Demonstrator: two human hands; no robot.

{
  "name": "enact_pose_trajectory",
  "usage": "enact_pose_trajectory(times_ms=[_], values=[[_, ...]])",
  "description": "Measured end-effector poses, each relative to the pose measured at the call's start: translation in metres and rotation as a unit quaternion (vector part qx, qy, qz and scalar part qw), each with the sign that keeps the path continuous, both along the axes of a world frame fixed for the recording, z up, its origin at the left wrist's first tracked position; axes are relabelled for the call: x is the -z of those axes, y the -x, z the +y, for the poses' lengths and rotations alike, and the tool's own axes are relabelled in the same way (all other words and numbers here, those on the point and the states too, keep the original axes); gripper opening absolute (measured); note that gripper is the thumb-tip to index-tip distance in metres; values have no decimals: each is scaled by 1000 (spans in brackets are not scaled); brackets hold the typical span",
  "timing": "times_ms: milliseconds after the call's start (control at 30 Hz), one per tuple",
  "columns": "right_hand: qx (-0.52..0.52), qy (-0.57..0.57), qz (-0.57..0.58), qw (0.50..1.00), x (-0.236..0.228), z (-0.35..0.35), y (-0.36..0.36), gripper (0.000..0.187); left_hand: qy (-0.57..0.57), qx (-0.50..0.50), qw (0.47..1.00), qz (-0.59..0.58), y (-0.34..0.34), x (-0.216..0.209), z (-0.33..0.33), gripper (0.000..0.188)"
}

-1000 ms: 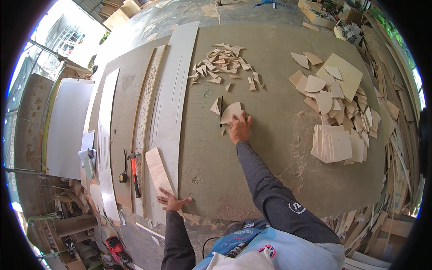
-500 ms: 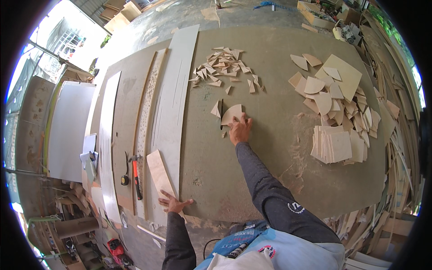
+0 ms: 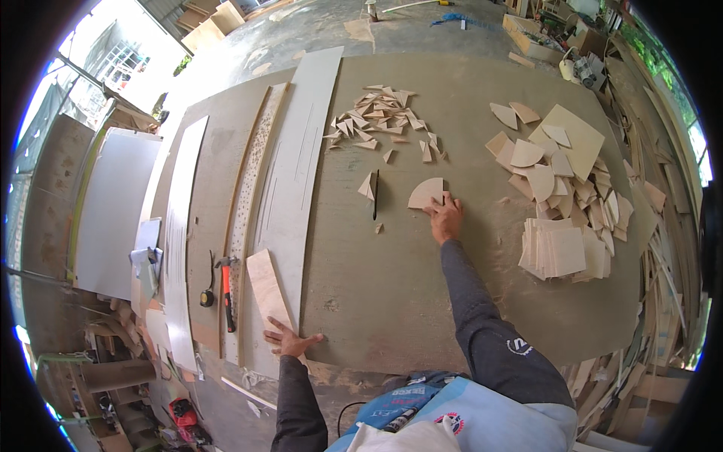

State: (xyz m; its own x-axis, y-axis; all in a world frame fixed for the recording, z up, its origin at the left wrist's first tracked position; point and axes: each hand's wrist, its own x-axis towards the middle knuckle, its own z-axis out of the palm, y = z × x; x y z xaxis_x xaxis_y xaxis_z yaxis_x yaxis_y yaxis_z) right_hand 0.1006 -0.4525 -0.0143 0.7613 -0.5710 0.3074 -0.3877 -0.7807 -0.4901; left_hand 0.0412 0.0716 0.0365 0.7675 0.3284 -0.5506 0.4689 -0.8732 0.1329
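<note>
A thin quarter-round plywood piece (image 3: 427, 193) lies on the large brown board (image 3: 392, 301). My right hand (image 3: 446, 217) grips it at its lower right corner, fingertips on the wood; the thumb is mostly hidden. My left hand (image 3: 290, 342) rests with fingers spread on the lower end of a plywood strip (image 3: 269, 286), its thumb stretched out to the right. Left of the quarter-round piece are a slim black tool (image 3: 376, 196), a triangular offcut (image 3: 367, 186) touching or close beside it, and a small wood chip (image 3: 379, 227).
Small pointed offcuts (image 3: 384, 113) are heaped at the far middle. On the right lie piled curved pieces (image 3: 541, 181) and a stack of squarish pieces (image 3: 553, 248). A hammer (image 3: 228, 294) and tape measure (image 3: 208, 297) sit left of the strip, near a long white panel (image 3: 294, 173).
My right hand has moved right with the quarter-round piece, away from the black tool and the triangular offcut. My left hand stays on the strip. The view has shifted slightly.
</note>
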Motion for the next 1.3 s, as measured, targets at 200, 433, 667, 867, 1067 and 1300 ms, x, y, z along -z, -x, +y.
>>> enact_pose_trajectory(times_ms=[200,433,667,867,1067,1300], values=[[16,27,-30,999,10,-53,61,38,15,-3,1000,2,-1,0,-4,180],[168,7,158,973,-48,-17,19,68,4,-2,1000,-17,1,10,6,179],[45,56,232,970,-47,-10,6,87,25,8,999,-43,2,11,2,171],[-12,138,144,980,-79,-56,54,79,46,-25,977,-207,16,32,12,118],[117,183,-4,976,-116,-20,120,73,3,24,959,-282,45,34,6,89],[-51,24,95,994,-34,48,225,48,-47,161,941,-293,67,6,-37,84]])
